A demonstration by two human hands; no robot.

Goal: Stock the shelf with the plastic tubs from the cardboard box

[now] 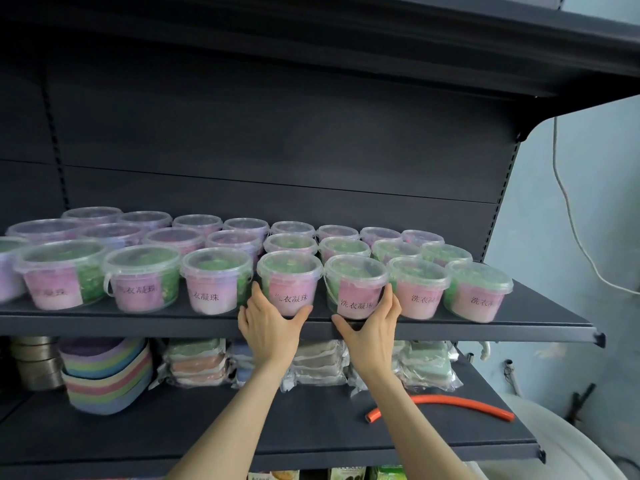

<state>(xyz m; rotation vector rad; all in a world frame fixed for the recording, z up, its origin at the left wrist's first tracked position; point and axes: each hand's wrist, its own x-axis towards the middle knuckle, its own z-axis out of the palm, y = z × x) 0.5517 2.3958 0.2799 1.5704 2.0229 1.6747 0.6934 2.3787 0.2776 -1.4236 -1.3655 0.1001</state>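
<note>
Behind gripped tubs (290, 282), left hand (268, 327) and right hand (372, 327) fingers (255, 294) half-hide.

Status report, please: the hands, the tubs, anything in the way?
Left hand grips one front-row tub, right hand grips the tub beside it. Both stand at the shelf front edge. Neighbouring tubs close on each side.

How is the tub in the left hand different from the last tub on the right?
The middle tub is gripped by the left hand; the end tub stands untouched. The middle tub's label faces front, whole; the end tub's is turned, writing cut off. Both have clear lids and pink labels.
</note>
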